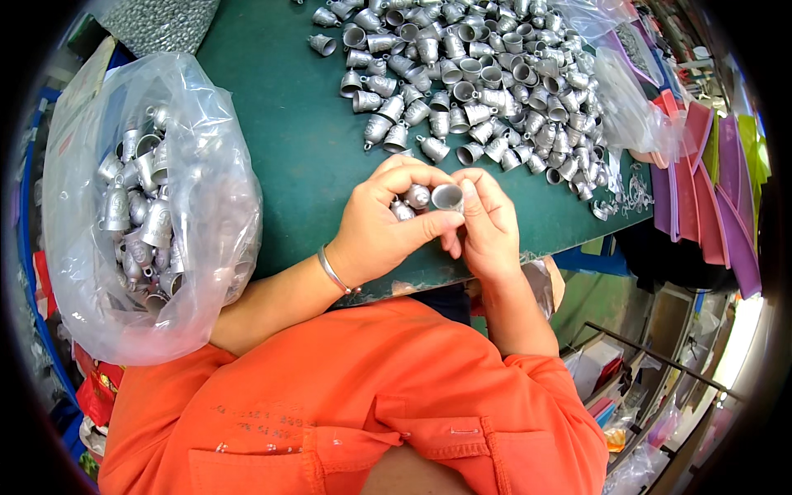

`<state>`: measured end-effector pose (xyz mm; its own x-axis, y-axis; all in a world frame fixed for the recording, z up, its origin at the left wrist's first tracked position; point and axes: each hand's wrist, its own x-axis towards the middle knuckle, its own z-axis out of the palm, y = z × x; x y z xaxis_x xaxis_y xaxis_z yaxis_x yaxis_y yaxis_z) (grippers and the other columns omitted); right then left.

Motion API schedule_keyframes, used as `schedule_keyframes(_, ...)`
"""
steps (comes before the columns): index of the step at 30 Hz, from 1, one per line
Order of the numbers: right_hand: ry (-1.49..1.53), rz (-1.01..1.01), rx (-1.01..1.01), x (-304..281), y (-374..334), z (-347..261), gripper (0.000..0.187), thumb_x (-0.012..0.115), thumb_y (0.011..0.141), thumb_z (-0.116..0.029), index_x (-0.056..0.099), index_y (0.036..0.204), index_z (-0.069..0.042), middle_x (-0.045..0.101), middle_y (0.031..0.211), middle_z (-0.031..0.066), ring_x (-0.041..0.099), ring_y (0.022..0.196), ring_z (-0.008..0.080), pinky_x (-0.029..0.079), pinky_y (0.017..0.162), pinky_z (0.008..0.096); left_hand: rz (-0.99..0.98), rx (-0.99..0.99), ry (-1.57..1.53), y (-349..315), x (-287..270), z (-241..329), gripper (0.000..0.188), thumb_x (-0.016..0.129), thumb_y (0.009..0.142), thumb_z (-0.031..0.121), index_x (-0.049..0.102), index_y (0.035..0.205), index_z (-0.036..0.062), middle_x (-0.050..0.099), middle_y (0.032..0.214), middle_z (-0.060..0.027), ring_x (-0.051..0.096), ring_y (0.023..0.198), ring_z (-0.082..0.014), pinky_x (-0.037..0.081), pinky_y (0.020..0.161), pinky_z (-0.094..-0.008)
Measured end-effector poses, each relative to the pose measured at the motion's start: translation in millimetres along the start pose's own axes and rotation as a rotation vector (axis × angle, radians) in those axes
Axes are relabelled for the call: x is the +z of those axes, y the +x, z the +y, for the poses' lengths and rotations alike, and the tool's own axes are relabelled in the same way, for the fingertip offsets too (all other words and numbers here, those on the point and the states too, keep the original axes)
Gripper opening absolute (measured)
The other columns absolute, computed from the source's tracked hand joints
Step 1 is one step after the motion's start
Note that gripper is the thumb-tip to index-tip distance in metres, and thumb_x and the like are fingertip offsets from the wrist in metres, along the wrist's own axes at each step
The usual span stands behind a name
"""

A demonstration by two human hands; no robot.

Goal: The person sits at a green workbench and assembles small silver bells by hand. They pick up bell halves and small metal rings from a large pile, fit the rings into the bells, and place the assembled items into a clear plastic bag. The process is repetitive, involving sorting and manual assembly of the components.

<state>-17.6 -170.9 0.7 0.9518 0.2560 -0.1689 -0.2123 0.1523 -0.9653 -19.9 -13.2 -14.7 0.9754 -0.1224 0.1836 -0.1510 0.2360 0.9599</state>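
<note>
Between both hands, near the table's front edge, is a small silver metal bell (448,198) with its open mouth facing up. My left hand (388,213) pinches it between thumb and forefinger, and more small bells (417,196) are cupped in that palm. My right hand (488,216) closes on the same bell from the right with thumb and fingers; whatever its fingertips hold besides is hidden. Beyond the hands a large pile of silver bells (487,74) spreads over the green tabletop (272,91). Left of my forearm stands an open clear plastic bag (206,165) with several bells inside.
A bag of small round silver pieces (161,23) lies at the far left. Small wire-like pieces (631,196) sit by the right table edge. Pink, purple and green bins (705,186) stand to the right, with a shelf of boxes (606,363) below.
</note>
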Motion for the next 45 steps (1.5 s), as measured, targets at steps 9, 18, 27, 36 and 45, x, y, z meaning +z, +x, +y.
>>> schedule_keyframes(9, -1.39, 0.097, -0.676, 8, 43, -10, 0.029, 0.065, 0.069, -0.004, 0.057, 0.097, -0.006, 0.058, 0.094, 0.0091, 0.053, 0.087, 0.0281, 0.04, 0.073, 0.0396, 0.296, -0.208, -0.525, 4, 0, 14, 0.022, 0.056, 0.083, 0.013, 0.049, 0.103, 0.0071, 0.057, 0.092, -0.0086, 0.058, 0.079, -0.0142, 0.044, 0.047, -0.0215)
schedule_keyframes(18, -0.438, -0.01, -0.393, -11, 23, -10, 0.05, 0.063, 0.07, 0.01, 0.052, 0.117, -0.002, 0.051, 0.098, 0.0052, 0.051, 0.092, 0.0143, 0.041, 0.084, 0.0273, 0.327, -0.228, -0.606, 3, -2, 7, 0.021, 0.063, 0.081, 0.009, 0.049, 0.096, 0.0047, 0.057, 0.081, -0.0048, 0.059, 0.072, -0.0096, 0.042, 0.044, -0.0185)
schedule_keyframes(27, 0.345, -0.14, -0.26, -11, 16, -1, 0.05, 0.063, 0.076, 0.006, 0.045, 0.122, -0.002, 0.053, 0.103, 0.0082, 0.056, 0.098, 0.02, 0.048, 0.083, 0.0312, 0.26, -0.278, -0.419, 1, 0, 7, 0.023, 0.065, 0.078, 0.005, 0.049, 0.094, 0.0059, 0.055, 0.079, -0.0026, 0.051, 0.062, -0.006, 0.039, 0.045, -0.0179)
schedule_keyframes(36, 0.864, -0.236, 0.122, -12, 14, 4, 0.023, 0.052, 0.091, -0.02, 0.049, 0.106, -0.002, 0.056, 0.097, 0.0112, 0.06, 0.079, 0.0209, 0.055, 0.064, 0.0322, 0.112, -0.077, -0.013, -2, 2, 7, 0.031, 0.074, 0.072, 0.009, 0.059, 0.099, 0.0043, 0.054, 0.082, 0.0016, 0.05, 0.074, -0.0052, 0.043, 0.066, -0.0196)
schedule_keyframes(45, -0.052, 0.04, -0.031, 5, 7, -10, 0.026, 0.044, 0.096, -0.027, 0.052, 0.089, -0.003, 0.05, 0.058, 0.0005, 0.041, 0.043, 0.0044, 0.033, 0.041, 0.0168, 0.131, -0.07, -0.076, -2, 1, 7, 0.029, 0.071, 0.074, 0.009, 0.058, 0.1, 0.0051, 0.055, 0.081, 0.0, 0.048, 0.068, -0.0058, 0.04, 0.059, -0.0193)
